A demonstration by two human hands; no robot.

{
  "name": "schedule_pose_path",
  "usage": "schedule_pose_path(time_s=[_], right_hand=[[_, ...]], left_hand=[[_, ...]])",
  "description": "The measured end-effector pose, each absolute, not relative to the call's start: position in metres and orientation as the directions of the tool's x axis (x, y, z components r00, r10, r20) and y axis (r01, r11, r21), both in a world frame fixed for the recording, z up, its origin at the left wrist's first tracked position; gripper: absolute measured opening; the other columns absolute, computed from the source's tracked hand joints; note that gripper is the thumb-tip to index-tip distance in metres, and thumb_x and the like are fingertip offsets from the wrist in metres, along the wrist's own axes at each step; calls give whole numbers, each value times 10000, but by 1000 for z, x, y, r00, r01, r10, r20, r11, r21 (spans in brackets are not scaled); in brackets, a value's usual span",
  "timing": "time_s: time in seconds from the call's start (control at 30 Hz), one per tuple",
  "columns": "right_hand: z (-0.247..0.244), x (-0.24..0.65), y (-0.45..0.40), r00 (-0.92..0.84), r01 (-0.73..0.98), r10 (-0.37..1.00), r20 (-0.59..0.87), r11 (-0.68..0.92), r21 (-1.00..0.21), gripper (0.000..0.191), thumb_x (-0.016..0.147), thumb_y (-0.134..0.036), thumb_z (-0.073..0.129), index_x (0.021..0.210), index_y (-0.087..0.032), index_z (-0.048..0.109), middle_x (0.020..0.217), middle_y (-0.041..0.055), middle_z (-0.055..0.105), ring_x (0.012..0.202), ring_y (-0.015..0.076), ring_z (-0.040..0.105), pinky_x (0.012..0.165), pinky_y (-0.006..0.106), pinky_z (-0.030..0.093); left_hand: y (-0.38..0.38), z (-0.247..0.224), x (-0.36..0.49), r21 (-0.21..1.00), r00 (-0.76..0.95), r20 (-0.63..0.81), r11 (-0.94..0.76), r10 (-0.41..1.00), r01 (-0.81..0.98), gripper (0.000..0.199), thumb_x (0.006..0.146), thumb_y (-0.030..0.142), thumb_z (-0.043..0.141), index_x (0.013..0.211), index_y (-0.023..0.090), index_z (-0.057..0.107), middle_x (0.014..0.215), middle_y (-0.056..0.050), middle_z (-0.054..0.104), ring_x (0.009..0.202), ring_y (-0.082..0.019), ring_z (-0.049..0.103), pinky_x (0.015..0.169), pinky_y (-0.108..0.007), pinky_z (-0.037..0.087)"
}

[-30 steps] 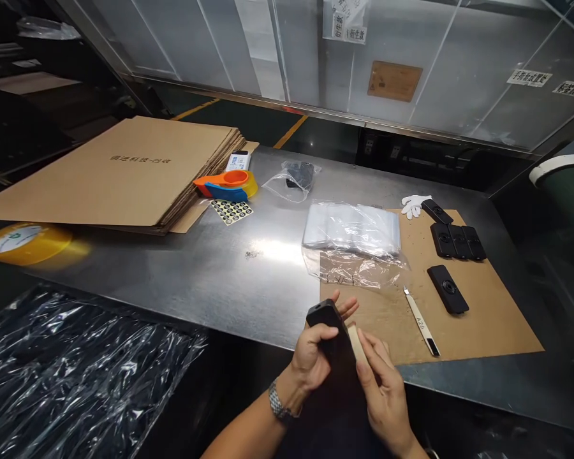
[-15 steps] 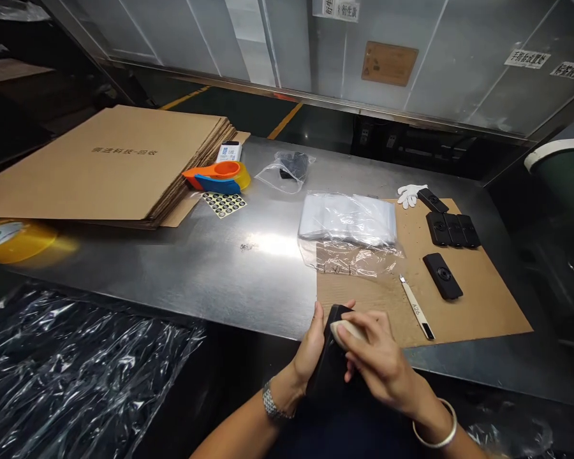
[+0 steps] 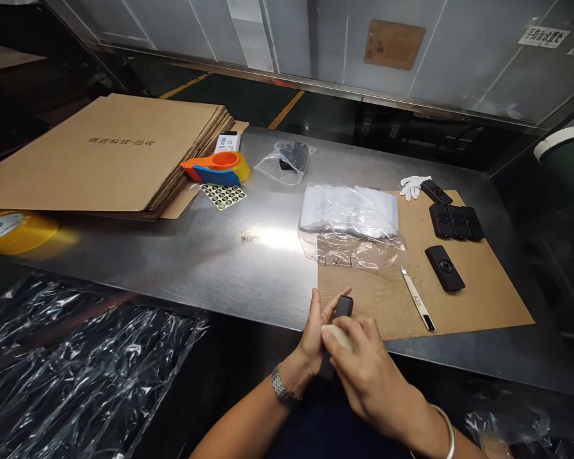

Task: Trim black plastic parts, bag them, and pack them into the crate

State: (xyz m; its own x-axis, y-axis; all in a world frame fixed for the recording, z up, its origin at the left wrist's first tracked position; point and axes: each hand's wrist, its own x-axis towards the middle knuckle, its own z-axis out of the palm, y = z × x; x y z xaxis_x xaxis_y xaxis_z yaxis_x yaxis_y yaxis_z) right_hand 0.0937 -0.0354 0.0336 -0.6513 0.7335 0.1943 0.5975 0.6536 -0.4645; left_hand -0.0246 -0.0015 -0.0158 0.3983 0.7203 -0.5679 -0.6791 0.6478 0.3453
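Close to the table's front edge, my left hand [image 3: 312, 335] holds a black oblong casing [image 3: 344, 306], its far end showing past my fingers. My right hand [image 3: 370, 376] pinches a cream-coloured rounded pad [image 3: 337, 338] against the casing; whether it is cloth or sponge I cannot tell. Much of the casing is hidden by the right hand. To the right, a similar black casing [image 3: 444, 268] with a round centre lies on a cardboard sheet [image 3: 492, 287]. A cream-handled tool marked A26 [image 3: 417, 298] lies beside it.
Several more black casings [image 3: 456, 222] lie behind, near a white glove [image 3: 414, 186]. Clear plastic bags [image 3: 349, 210] lie mid-table. Left are an orange-blue tape dispenser [image 3: 217, 169], a sticker sheet [image 3: 224, 196], stacked cardboard [image 3: 100, 159] and a yellow tape roll [image 3: 19, 231].
Both hands have shifted slightly, and the casing is turned more edge-on. The right hand's pad has moved a little left and nearer to me along it. The view has tilted slightly.
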Motion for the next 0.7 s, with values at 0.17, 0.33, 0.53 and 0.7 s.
schedule_pose_path(time_s=[0.17,0.33,0.53,0.7], right_hand=[[12,93,-58,-602,438,659,451,744,-504,461,802,-58,468,1262,-61,463,1164,203,455,1048,269,425,832,447,446],[4,101,-56,-442,519,749,493,662,-541,494,791,-17,471,1272,-130,470,1151,168,474,1041,245,459,820,442,457],[-17,102,-53,-477,523,560,677,801,-293,370,773,-64,543,1121,-172,603,1135,127,484,1031,221,443,773,327,499],[-58,126,-26,-310,751,689,655,600,-276,502,801,-91,547,1279,-219,469,1149,133,484,1041,251,445,814,421,453]], left_hand=[[16,-12,-34,132,506,-519,650,689,-749,467,785,619,402,1063,264,526,658,4,489,425,-94,432,369,-187,328],[23,-9,-31,-25,490,-584,588,647,-808,438,828,575,327,830,196,549,651,-24,475,440,-88,405,369,-177,333],[21,-9,-23,-46,398,-706,523,586,-851,441,857,514,292,700,150,488,569,3,402,454,-77,406,387,-157,352],[21,-6,-34,90,285,-714,488,639,-868,414,868,504,295,766,163,507,563,-1,444,433,-102,420,365,-195,363]])
